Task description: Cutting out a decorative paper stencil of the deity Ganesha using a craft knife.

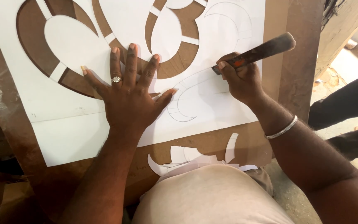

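A large white paper stencil (75,124) with curved cut-out shapes lies flat on a brown board (295,79). My left hand (129,95), wearing a ring, presses down on the sheet with fingers spread wide. My right hand (241,79) grips a cutting tool with a dark, worn handle (262,50); its tip meets the paper at a pencilled curve (187,89). A metal bangle sits on my right wrist.
Several curved white paper offcuts (195,159) lie at the board's near edge, by my body. A person's dark-trousered legs (353,103) stand at the right, past the board's edge. A wooden beam (344,29) runs along the upper right.
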